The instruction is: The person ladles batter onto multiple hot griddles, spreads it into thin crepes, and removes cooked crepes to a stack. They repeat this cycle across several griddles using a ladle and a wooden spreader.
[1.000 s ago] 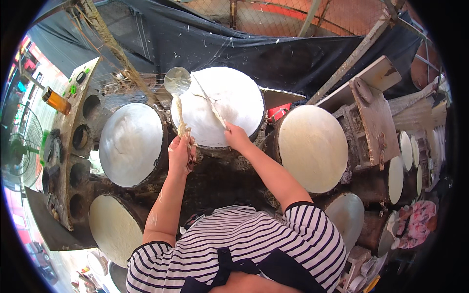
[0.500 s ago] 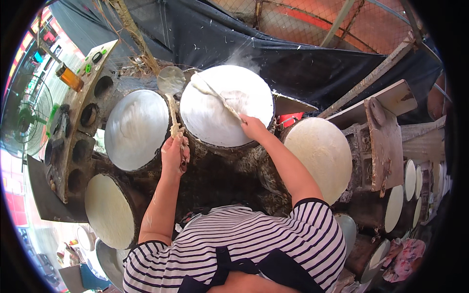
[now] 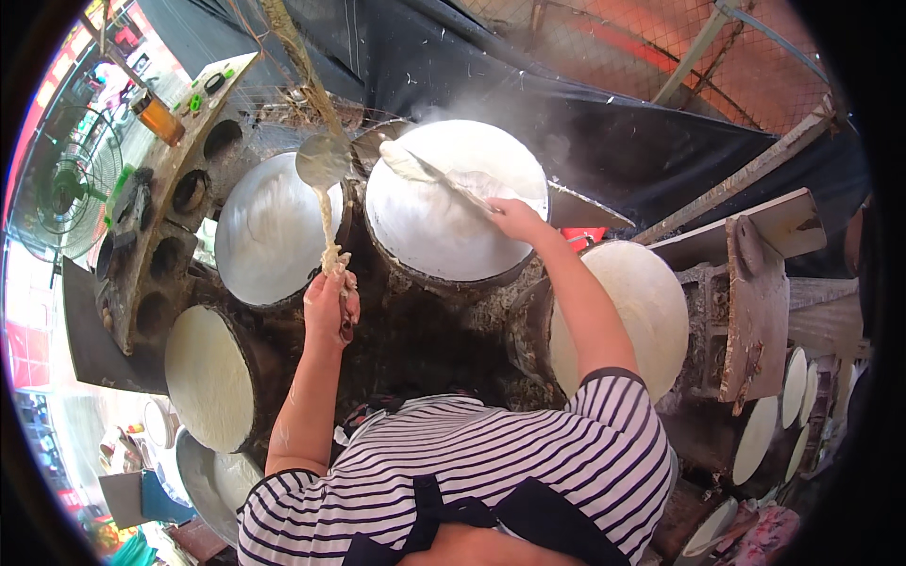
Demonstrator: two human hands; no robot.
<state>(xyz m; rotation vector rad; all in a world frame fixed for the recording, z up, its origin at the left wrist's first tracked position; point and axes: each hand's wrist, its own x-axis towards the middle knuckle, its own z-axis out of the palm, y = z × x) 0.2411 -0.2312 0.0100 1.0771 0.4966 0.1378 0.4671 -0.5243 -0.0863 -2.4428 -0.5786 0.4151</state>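
My left hand point(image 3: 330, 307) is closed round the handle of a ladle point(image 3: 323, 160), whose batter-smeared shaft points away from me. Its round bowl hangs at the far right rim of the left bare griddle point(image 3: 269, 236). In my right hand point(image 3: 518, 221) is a long flat spatula point(image 3: 444, 179), pointing left over the large centre griddle point(image 3: 472, 250). A lump of pale batter clings to the spatula's far end. Steam rises behind the centre griddle, whose surface looks whitish and bare. I cannot tell whether the spatula touches it.
Pale batter sheets cover the right griddle point(image 3: 651, 311) and the near left griddle point(image 3: 209, 377). A holed block shelf with a brown bottle point(image 3: 159, 118) stands left, beside a fan point(image 3: 71, 184). Boards point(image 3: 755, 311) stand at right. A dark tarp point(image 3: 604, 123) hangs behind.
The view has shifted a little. The ladle's bowl has moved left toward the left griddle. The spatula has turned, showing more of its broad side; both hands keep their grip.
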